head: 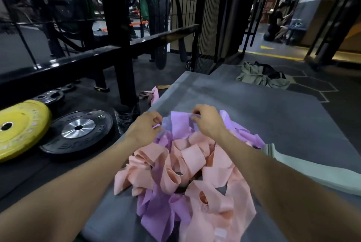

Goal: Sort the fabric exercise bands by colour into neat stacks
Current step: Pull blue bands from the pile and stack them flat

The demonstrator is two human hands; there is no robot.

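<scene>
**Q:** Both hands, what are they doing?

**A:** Left hand (145, 127) and right hand (207, 119) reach forward over a grey mat (273, 116), forearms stretched out from the bottom corners. Each has its fingers curled, pinching the top edge of one lilac band (179, 124) and holding it spread between them. Neither hand is open.

**Q:** Where are the bands?

**A:** A jumbled pile (185, 173) lies on the mat directly below the hands, at 6 o'clock from them. Peach bands (192, 156) loop through lilac ones. One pale green band (312, 171) lies at 4 o'clock, just beside the pile. No neat stack shows yet.

**Q:** How will the fabric handle?

**A:** It looks light, soft and floppy, likely to sag and snag on neighbouring loops. Pinching two points along one edge, as now, seems the best hold for lifting it free and laying it flat.
</scene>
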